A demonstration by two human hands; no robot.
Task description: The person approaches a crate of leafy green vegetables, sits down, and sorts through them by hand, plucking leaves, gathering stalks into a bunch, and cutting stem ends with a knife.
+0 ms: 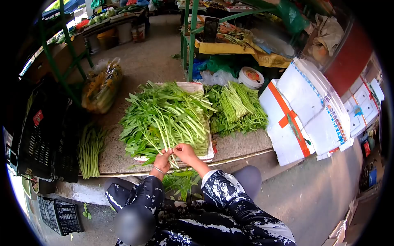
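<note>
A large heap of long-stemmed water spinach (164, 115) lies in a shallow white foam box (209, 152), its leaves mostly to the left and its stems to the right. My left hand (162, 160), with a bracelet at the wrist, is closed round a few pale stems at the near edge of the heap. Close beside it, my right hand (185, 153) pinches with thumb and fingertips at the same stems; what exactly sits between those fingertips is too small to make out. Loose leafy trimmings (181, 183) lie below my hands, between my knees.
Right of the box lies a stacked pile of bundled greens (239, 102), then white foam boxes (299, 110) with orange tape. At left stand a green bundle (90, 151), black crates (41, 139) and a filled plastic bag (102, 86). A green metal rack (191, 45) rises behind.
</note>
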